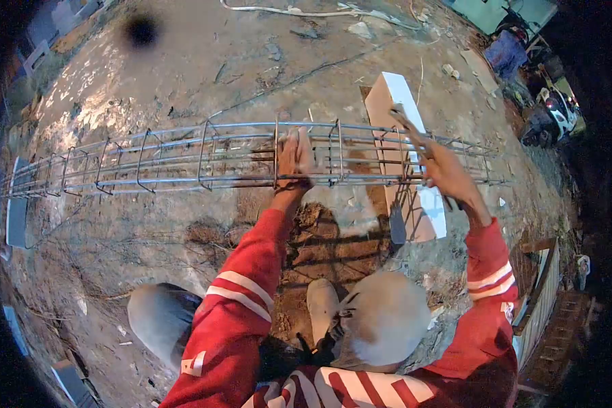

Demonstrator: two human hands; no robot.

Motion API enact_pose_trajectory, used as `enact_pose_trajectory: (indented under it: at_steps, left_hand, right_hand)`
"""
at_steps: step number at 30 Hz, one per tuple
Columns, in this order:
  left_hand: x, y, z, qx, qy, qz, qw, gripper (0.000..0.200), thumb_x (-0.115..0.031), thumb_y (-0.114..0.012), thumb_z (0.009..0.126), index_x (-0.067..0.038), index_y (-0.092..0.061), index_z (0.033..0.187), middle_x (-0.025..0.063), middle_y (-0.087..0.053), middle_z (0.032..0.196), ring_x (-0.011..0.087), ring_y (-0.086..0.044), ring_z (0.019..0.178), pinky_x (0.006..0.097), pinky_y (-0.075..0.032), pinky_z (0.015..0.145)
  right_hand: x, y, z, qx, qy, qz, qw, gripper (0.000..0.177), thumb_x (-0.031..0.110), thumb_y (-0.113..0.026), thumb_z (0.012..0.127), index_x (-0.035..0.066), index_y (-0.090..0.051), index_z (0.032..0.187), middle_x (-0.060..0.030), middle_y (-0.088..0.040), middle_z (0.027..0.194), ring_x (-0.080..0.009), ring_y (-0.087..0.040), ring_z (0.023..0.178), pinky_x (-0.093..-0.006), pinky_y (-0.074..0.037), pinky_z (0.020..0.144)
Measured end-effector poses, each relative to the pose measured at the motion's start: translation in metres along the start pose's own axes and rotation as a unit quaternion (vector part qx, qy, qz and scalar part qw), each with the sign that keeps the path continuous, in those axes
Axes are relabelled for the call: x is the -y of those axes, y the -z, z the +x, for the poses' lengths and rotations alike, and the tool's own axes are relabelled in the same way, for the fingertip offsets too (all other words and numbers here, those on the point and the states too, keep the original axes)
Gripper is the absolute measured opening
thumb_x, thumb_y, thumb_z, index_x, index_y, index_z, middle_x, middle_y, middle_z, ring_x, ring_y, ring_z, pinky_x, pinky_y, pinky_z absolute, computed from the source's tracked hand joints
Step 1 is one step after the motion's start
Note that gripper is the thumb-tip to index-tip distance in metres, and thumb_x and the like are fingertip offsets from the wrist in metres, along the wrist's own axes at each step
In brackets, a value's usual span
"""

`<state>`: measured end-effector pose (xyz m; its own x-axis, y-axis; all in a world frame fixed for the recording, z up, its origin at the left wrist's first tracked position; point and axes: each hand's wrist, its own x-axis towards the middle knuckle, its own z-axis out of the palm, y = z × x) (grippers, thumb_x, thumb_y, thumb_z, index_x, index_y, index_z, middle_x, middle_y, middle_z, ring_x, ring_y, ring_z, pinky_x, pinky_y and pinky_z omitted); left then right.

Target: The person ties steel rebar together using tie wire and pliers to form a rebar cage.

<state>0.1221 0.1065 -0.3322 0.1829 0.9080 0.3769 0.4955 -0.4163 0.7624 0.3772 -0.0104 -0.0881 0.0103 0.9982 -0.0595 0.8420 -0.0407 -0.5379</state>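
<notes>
A long cage of steel bars (pixel 183 182) with square stirrups runs across the view. Its right part lies over a white block (pixel 425 214), and a second pale block (pixel 17 224) is under its far left end. My left hand (pixel 296 160) is at the middle of the cage beside a stirrup, with its fingers stretched upward; they look slightly blurred. My right hand (pixel 449 170) is closed round a metal tool (pixel 409 126), whose tip points up and left over the block and the bars.
My knees (pixel 387 319) are bent below the cage. A pale hose (pixel 306 11) lies on the ground at the top. A motorcycle (pixel 554 112) stands at the upper right, and a wooden frame (pixel 540 292) is at the lower right.
</notes>
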Motion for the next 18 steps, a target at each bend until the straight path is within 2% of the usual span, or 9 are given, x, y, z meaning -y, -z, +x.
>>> enact_pose_trajectory:
  at_steps: [1,3,4,6,9,10,14,17,18]
  left_hand:
    - [0.001,0.003,-0.002,0.000,-0.001,-0.001,1.000,0.083,-0.039,-0.072,0.078,-0.004,-0.036,0.145,0.0204,-0.042,0.140,0.0358,-0.040,0.129,0.0440,-0.034,0.106]
    - [-0.005,0.013,-0.007,0.044,0.046,-0.087,0.994,0.075,-0.039,-0.066,0.082,-0.004,-0.039,0.142,0.0196,-0.043,0.141,0.0340,-0.042,0.128,0.0430,-0.034,0.106]
    - [-0.010,0.018,-0.010,0.065,0.068,-0.131,0.987,0.071,-0.039,-0.064,0.084,-0.004,-0.041,0.141,0.0192,-0.044,0.141,0.0331,-0.043,0.128,0.0426,-0.034,0.106]
    - [-0.021,0.026,-0.015,0.113,0.108,-0.218,0.963,0.064,-0.040,-0.058,0.088,-0.003,-0.044,0.139,0.0184,-0.045,0.142,0.0313,-0.044,0.127,0.0417,-0.034,0.107]
    - [-0.025,0.026,-0.035,0.193,0.183,-0.346,0.900,0.055,-0.040,-0.050,0.095,-0.003,-0.049,0.136,0.0171,-0.046,0.143,0.0285,-0.047,0.127,0.0403,-0.034,0.108]
    - [0.016,0.002,-0.044,0.219,0.200,-0.336,0.894,0.055,-0.037,-0.056,0.091,-0.003,-0.052,0.135,0.0136,-0.049,0.141,0.0239,-0.047,0.127,0.0384,-0.031,0.108]
    - [-0.026,0.029,-0.053,0.128,0.272,-0.517,0.801,0.057,-0.038,-0.068,0.082,-0.003,-0.060,0.126,0.0092,-0.059,0.127,0.0224,-0.051,0.117,0.0348,-0.039,0.098]
    - [-0.006,0.009,-0.056,0.137,0.331,-0.479,0.801,0.057,-0.036,-0.070,0.081,-0.002,-0.061,0.125,0.0084,-0.060,0.124,0.0218,-0.051,0.115,0.0341,-0.041,0.094]
    - [-0.005,0.003,-0.057,0.123,0.341,-0.491,0.792,0.044,-0.024,-0.067,0.084,-0.009,-0.061,0.125,0.0090,-0.058,0.129,0.0251,-0.049,0.123,0.0374,-0.034,0.103]
  right_hand:
    - [0.016,-0.004,0.007,0.032,-0.076,0.048,0.995,0.032,0.006,-0.050,0.086,-0.004,-0.049,0.116,-0.0276,-0.061,0.095,-0.0467,-0.060,0.087,-0.0502,-0.047,0.075]
    - [-0.023,-0.033,0.040,-0.048,0.180,-0.132,0.974,0.027,0.004,-0.047,0.083,-0.005,-0.049,0.109,-0.0278,-0.062,0.091,-0.0482,-0.059,0.084,-0.0516,-0.047,0.072]
    - [-0.026,-0.049,0.051,-0.047,0.182,-0.136,0.973,0.027,0.004,-0.047,0.083,-0.005,-0.049,0.109,-0.0278,-0.062,0.091,-0.0482,-0.059,0.084,-0.0516,-0.047,0.072]
    - [-0.015,-0.076,0.066,0.084,0.093,-0.219,0.968,0.033,0.009,-0.053,0.085,-0.003,-0.051,0.115,-0.0283,-0.058,0.105,-0.0424,-0.057,0.098,-0.0465,-0.045,0.085]
    - [0.025,-0.061,0.050,0.074,0.032,-0.144,0.986,0.033,0.009,-0.052,0.084,-0.005,-0.048,0.114,-0.0298,-0.058,0.104,-0.0449,-0.056,0.100,-0.0485,-0.044,0.086]
    - [0.016,-0.053,0.046,0.046,0.120,-0.137,0.982,0.034,0.007,-0.051,0.085,-0.003,-0.044,0.116,-0.0302,-0.058,0.101,-0.0462,-0.058,0.093,-0.0504,-0.044,0.080]
    - [0.055,-0.029,0.010,-0.044,0.015,-0.208,0.977,0.034,-0.003,-0.047,0.083,-0.001,-0.041,0.116,-0.0309,-0.057,0.093,-0.0493,-0.056,0.086,-0.0539,-0.042,0.073]
    - [0.055,-0.005,-0.011,-0.057,0.079,-0.290,0.952,0.026,-0.002,-0.048,0.080,-0.002,-0.045,0.106,-0.0304,-0.059,0.093,-0.0490,-0.057,0.083,-0.0538,-0.044,0.070]
    - [0.054,0.001,-0.017,-0.030,0.124,-0.326,0.937,0.025,-0.003,-0.048,0.079,-0.002,-0.047,0.104,-0.0301,-0.058,0.093,-0.0494,-0.056,0.082,-0.0533,-0.044,0.069]
